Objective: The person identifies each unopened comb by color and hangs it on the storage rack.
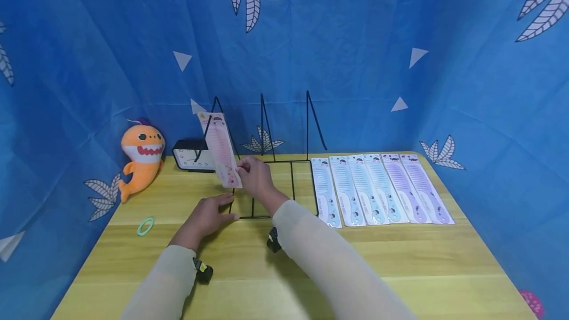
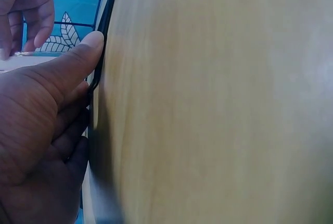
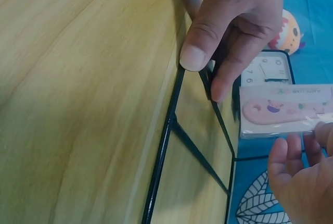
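Pinching a pink packaged comb point(image 1: 221, 151) in the right hand point(image 1: 255, 178), holding it upright against the wire rack point(image 1: 271, 181) near the table's point(image 1: 400, 260) far edge. Pressing the rack's front wire with the left hand point(image 1: 206, 216), fingers relaxed, thumb extended.

Tabletop point(image 1: 400, 260): pale yellow wood grain, lengthwise boards, spreading beneath and to all sides of the hands. Backdrop point(image 1: 355, 38): blue cloth hung behind and beyond the hands and down both flanks, printed with white leaf sprays and small pale triangles, creased in places. Light: even, soft, casting faint shadows close under the forearms.
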